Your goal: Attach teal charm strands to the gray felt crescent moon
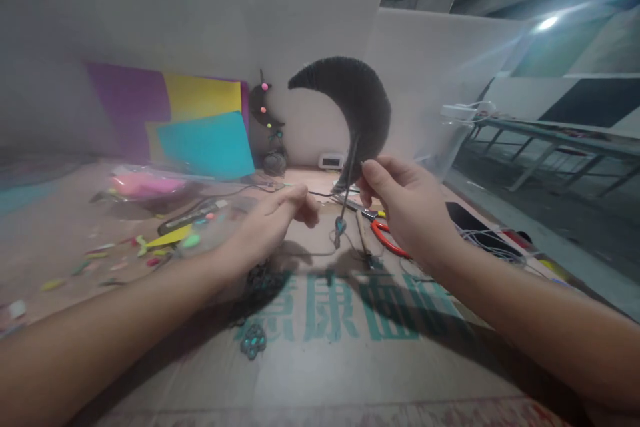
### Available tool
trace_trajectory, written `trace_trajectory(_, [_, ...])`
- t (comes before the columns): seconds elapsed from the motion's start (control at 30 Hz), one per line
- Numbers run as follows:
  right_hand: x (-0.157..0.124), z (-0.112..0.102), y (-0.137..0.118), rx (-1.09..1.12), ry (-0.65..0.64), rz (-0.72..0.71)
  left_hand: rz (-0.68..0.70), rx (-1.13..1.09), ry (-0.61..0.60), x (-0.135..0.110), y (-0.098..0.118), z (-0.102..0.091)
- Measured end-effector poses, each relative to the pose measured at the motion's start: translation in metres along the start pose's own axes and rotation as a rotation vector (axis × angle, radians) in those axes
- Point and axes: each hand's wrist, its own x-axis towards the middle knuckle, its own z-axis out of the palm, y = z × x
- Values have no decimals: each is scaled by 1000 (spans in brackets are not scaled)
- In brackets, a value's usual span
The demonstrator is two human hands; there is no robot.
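Observation:
My right hand (403, 203) is closed in a pinch on the lower tip of a black yarn-wrapped crescent moon (357, 103), holding it upright above the table. A dark strand with a small teal bead (340, 225) hangs down from the crescent's tip. My left hand (277, 217) has its fingers drawn together beside that strand, pinching a thin dark thread that runs toward the crescent. Red-handled pliers (387, 238) lie on the cardboard sheet (350, 360) just under my right hand. A dark beaded piece (253, 340) rests near the sheet's front.
Coloured paper sheets (200, 137) lean on the back wall beside a second small black crescent (263, 107). A clear bag with pink material (145, 185) and scattered coloured bits (120, 257) lie at left. A black phone (473, 221) and white wires sit at right. Metal-legged tables stand beyond.

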Motion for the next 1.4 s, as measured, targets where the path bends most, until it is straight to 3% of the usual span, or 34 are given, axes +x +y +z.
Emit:
trace_trajectory(0.17, [8,10,-2,39,48,-40,-63,-195,-162,-8,-15,17])
trace_trajectory(0.3, [7,17,-1,68,68,-52,-85,-226,-144,-13,-15,29])
trace_trajectory(0.47, [7,17,-1,122,46,-8,-189,-83,-133,-15,-8,26])
trace_trajectory(0.7, [11,10,1,159,52,-8,-155,104,-224,-16,-6,24])
trace_trajectory(0.83, [13,6,-2,138,57,-28,-176,142,-275,-12,-16,22])
trace_trajectory(0.93, [13,2,-4,115,60,-49,-233,76,-270,-5,-25,17])
trace_trajectory(1.1, [14,-3,-2,24,86,-80,-180,-85,-137,7,-30,2])
trace_trajectory(1.27, [14,-1,-2,38,83,-101,-172,-324,-292,2,-19,6])
trace_trajectory(1.4, [13,0,-2,30,75,-91,-344,-520,-330,-8,-2,17])
